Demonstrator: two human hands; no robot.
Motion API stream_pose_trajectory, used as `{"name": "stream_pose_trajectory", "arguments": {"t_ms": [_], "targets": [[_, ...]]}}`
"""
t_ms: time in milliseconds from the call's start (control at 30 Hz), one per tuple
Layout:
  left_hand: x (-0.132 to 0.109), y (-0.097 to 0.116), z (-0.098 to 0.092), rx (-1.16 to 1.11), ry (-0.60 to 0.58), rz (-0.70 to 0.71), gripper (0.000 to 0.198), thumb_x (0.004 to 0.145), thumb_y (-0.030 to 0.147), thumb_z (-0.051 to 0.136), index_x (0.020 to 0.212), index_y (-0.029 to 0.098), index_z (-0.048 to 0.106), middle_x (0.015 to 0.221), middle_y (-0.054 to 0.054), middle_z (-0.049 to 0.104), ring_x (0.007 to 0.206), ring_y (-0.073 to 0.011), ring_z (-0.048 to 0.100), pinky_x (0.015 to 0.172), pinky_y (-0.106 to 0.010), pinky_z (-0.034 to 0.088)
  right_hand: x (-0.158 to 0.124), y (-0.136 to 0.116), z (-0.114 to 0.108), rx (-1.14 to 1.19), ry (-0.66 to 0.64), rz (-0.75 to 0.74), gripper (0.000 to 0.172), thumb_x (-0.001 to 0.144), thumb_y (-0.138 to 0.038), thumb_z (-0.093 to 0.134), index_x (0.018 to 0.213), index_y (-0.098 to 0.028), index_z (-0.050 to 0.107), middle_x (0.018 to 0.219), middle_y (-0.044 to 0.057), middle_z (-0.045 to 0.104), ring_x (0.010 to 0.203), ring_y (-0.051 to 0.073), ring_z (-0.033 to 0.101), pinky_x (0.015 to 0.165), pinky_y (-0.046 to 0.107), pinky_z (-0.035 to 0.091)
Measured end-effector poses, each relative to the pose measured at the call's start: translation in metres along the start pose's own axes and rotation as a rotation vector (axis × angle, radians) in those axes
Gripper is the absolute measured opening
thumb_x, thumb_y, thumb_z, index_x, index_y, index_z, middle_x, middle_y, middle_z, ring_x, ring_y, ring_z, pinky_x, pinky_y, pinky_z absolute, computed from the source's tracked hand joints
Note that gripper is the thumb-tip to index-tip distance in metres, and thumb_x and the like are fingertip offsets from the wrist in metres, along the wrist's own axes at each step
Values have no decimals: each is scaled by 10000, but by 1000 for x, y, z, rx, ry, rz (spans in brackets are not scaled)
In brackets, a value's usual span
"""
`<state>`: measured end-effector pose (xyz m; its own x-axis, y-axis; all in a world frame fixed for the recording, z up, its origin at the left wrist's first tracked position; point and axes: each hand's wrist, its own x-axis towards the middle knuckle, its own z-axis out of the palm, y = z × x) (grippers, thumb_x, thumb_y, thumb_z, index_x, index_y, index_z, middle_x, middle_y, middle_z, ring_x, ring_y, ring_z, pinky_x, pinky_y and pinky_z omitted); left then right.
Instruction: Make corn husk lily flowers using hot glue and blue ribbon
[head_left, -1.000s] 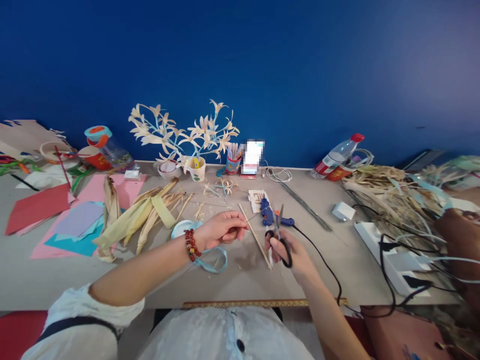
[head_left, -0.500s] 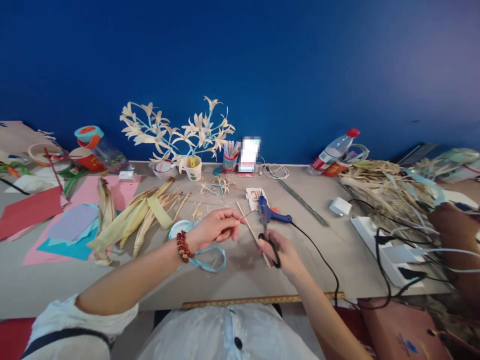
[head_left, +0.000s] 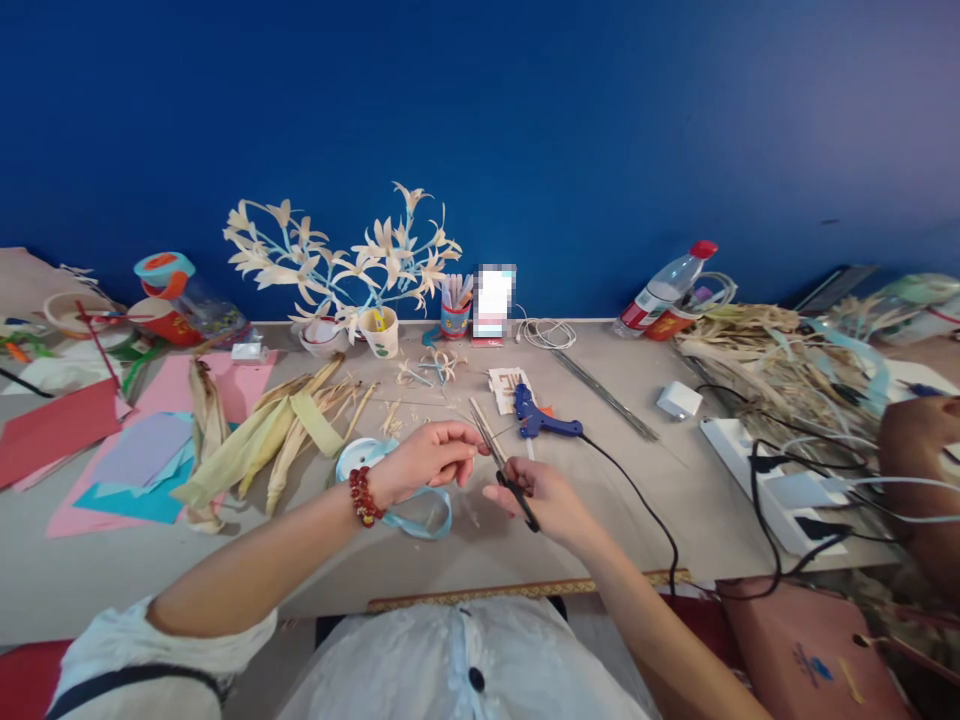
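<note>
My left hand (head_left: 435, 462), with a red bead bracelet at the wrist, is closed in a pinch on a thin wire that pokes out to the right of the fingertips. In my right hand (head_left: 547, 500) is a pair of scissors (head_left: 501, 462) with black handles. Their blades point up and left, close to my left fingertips and across the wire. A pale thin stick (head_left: 475, 410) lies behind the blades. Light blue ribbon (head_left: 424, 528) lies under my left wrist. Just beyond my right hand rests a blue glue gun (head_left: 551, 422).
Dried corn husks (head_left: 281, 430) and coloured paper (head_left: 142, 450) lie on the left. Husk flowers stand in a paper cup (head_left: 381, 335) at the back. Wires (head_left: 607, 395), a power strip (head_left: 757, 490) with cables, a bottle (head_left: 660, 295) and another person's arm (head_left: 915, 480) are on the right.
My right hand has moved left and turned the scissors, bringing the blades from beside the glue gun to the wire at my left fingertips. My left hand has barely moved.
</note>
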<state>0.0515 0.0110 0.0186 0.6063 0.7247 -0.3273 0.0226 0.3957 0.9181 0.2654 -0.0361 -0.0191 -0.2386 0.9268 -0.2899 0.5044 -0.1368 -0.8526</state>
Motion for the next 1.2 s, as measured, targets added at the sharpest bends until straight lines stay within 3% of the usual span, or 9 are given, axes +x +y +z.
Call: {"name": "stream_pose_trajectory", "arguments": {"t_ms": [400, 967, 1200], "targets": [[1, -3, 2, 15, 5, -11, 165, 821, 272, 566, 912, 138, 596, 557, 21, 605, 341, -20, 282, 383, -188, 141, 1, 3, 4, -40, -6, -11, 462, 784, -608, 629, 653, -217, 420, 552, -51, 458, 514, 119, 458, 463, 222, 292], [-2, -5, -1, 15, -8, -30, 178, 811, 270, 564, 915, 136, 621, 555, 21, 601, 341, -21, 277, 390, -196, 146, 1, 2, 8, 83, -86, 16, 476, 784, -615, 640, 649, -221, 410, 512, -54, 486, 471, 116, 467, 443, 219, 283], [-1, -8, -3, 3, -13, -23, 172, 825, 265, 560, 917, 131, 619, 566, 15, 606, 341, -19, 284, 386, -193, 139, 2, 4, 9, -15, -27, -12, 491, 793, -628, 613, 629, -224, 387, 510, -59, 431, 476, 114, 415, 451, 226, 258]]}}
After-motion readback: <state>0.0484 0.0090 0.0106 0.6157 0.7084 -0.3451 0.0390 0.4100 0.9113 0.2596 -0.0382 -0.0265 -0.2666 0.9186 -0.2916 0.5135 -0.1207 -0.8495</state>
